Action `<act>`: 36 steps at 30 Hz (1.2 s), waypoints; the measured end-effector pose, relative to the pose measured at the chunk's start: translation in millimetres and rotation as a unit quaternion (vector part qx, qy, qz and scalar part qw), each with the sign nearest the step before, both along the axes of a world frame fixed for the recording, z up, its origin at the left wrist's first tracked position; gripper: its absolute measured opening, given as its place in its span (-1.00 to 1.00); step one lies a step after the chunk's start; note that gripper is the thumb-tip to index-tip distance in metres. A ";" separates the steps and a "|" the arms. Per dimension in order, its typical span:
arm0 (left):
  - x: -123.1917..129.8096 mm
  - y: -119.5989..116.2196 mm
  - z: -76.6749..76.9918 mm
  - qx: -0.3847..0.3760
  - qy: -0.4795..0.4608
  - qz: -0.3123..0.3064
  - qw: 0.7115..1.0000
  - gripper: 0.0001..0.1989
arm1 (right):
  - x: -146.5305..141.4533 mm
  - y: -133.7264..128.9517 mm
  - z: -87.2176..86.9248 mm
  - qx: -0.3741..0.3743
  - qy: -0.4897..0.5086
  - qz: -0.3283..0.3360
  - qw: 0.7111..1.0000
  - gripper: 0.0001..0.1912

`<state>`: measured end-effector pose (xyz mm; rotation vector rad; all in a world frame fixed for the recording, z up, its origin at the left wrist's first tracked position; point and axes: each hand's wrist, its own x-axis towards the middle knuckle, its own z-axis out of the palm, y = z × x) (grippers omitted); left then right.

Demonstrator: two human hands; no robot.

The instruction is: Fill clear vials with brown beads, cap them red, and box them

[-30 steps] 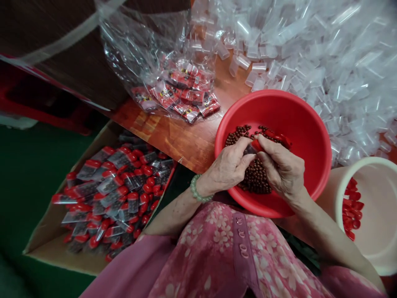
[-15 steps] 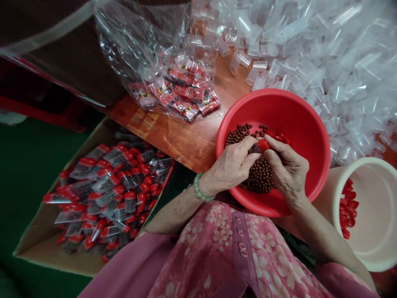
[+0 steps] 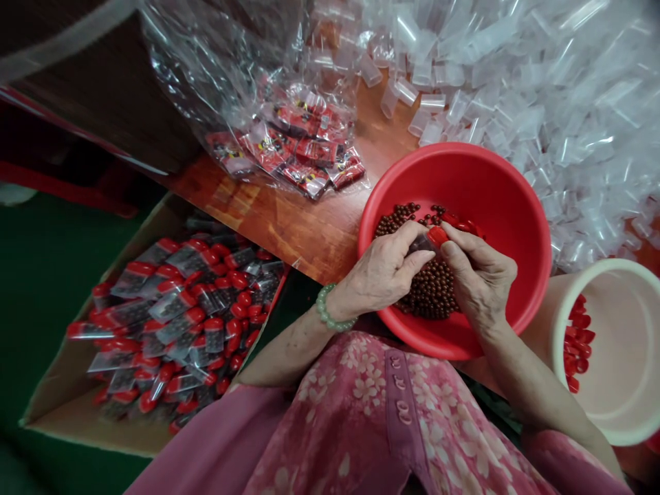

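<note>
My left hand (image 3: 384, 271) is closed around a small clear plastic tube (image 3: 421, 243) with dark contents, above the red bowl (image 3: 502, 192). A red cap (image 3: 438, 236) sits at the tube's right end. My right hand (image 3: 482, 278) pinches that cap between thumb and fingers; whether it is fully pressed on I cannot tell. Below both hands, brown beads or candies (image 3: 430, 292) lie in the bowl. A few loose red caps (image 3: 467, 227) rest behind my right fingers, partly hidden.
To the left, a cardboard box (image 3: 56, 405) holds many filled, red-capped tubes (image 3: 175, 306). A clear bag of red packets (image 3: 309, 151) lies on the table (image 3: 232, 199). Clear empty tubes (image 3: 567, 130) are heaped behind the bowl. A white bucket (image 3: 632, 350) with red caps stands right.
Both hands stay on the capped tube over the bowl, with only a slight shift of the fingers. The camera view has moved a little.
</note>
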<state>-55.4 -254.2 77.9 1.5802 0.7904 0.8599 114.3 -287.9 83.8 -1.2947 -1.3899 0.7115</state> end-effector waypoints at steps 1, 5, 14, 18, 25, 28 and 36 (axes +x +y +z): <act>-0.2 0.1 0.4 0.007 0.008 0.000 1.000 -0.94 | 0.4 0.0 0.7 0.004 -0.006 -0.001 1.000 -0.73; -1.4 -0.3 3.5 0.027 0.042 -0.009 0.999 -0.94 | 1.6 -0.4 -0.2 -0.009 0.005 -0.016 1.000 -0.76; -5.8 4.8 6.0 -0.057 -0.021 -0.081 0.995 -0.91 | -2.0 0.0 2.3 0.085 -0.093 -0.019 0.992 -0.82; -4.8 4.7 5.0 -0.070 -0.031 -0.060 0.995 -0.91 | 1.8 -1.2 3.4 0.067 -0.114 0.011 0.991 -0.81; 2.2 -5.2 3.3 0.066 0.082 0.035 0.994 -0.89 | -1.8 -6.6 0.2 0.078 -0.128 -0.015 0.989 -0.69; 3.9 -6.5 2.0 0.079 0.101 0.032 0.991 -0.90 | -3.5 -6.4 -0.1 0.072 -0.115 -0.025 0.990 -0.70; 11.5 -12.5 -0.5 0.101 0.176 0.044 0.978 -0.79 | -3.8 -7.1 4.3 -0.013 -0.084 -0.041 0.995 -0.85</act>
